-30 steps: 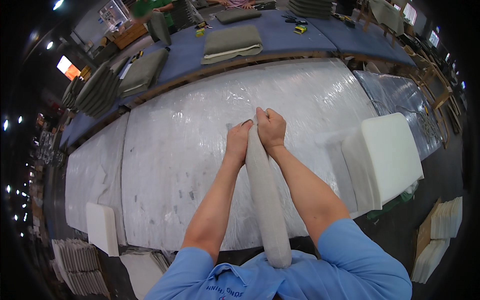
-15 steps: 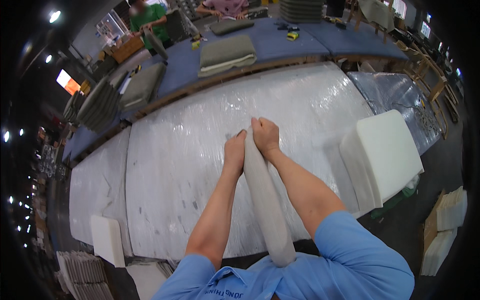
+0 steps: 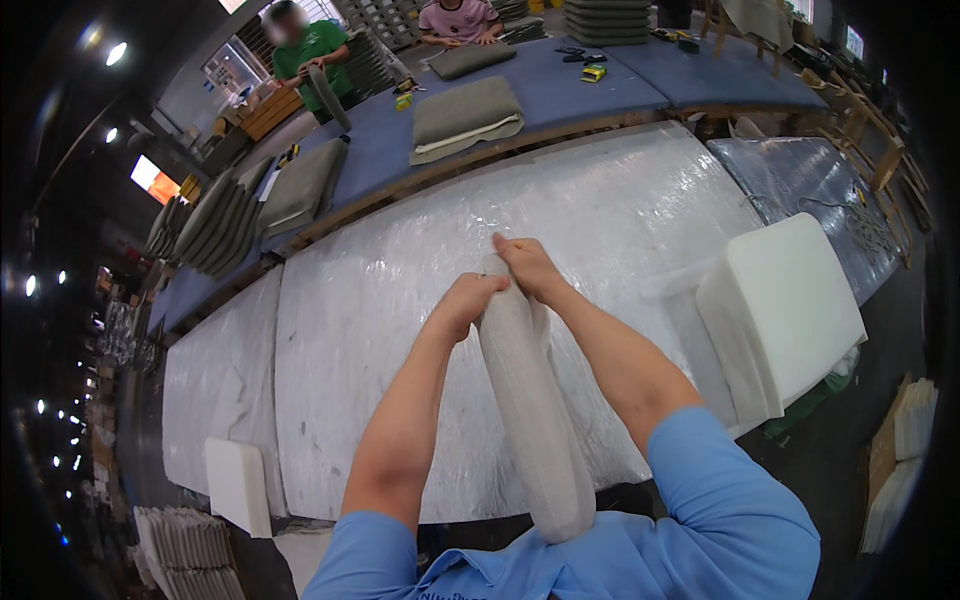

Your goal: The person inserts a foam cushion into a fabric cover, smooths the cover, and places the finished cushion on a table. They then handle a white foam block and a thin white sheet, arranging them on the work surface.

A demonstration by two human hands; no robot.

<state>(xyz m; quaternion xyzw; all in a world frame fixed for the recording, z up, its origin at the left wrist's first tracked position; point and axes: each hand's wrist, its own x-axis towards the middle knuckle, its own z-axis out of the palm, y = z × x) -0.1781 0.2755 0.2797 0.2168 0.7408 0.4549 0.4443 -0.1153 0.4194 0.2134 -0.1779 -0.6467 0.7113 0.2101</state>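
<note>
A light grey fabric-covered cushion [image 3: 535, 420] stands on its edge, its near end resting against my blue shirt and its far end in my hands. My left hand [image 3: 470, 300] is closed on the far left corner, thumb over the top of the fabric. Just beyond it, my right hand [image 3: 528, 268] grips the cover at the far tip, fingers curled in. Below lies the worktable [image 3: 380, 370], covered in shiny clear plastic film. Whatever is pinched inside the fingers is hidden.
White foam pads [image 3: 785, 300] are stacked at the table's right side. One white pad [image 3: 238, 485] leans at the lower left, above folded grey covers [image 3: 185, 550]. Beyond, a blue table [image 3: 375, 140] carries grey cushions [image 3: 465, 115]. Two people work behind it, one in green [image 3: 312, 55].
My left hand has turned inward over the cushion's end, and my left elbow has swung out. The cushion has tilted, showing more of its left face. The whole view has shifted slightly.
</note>
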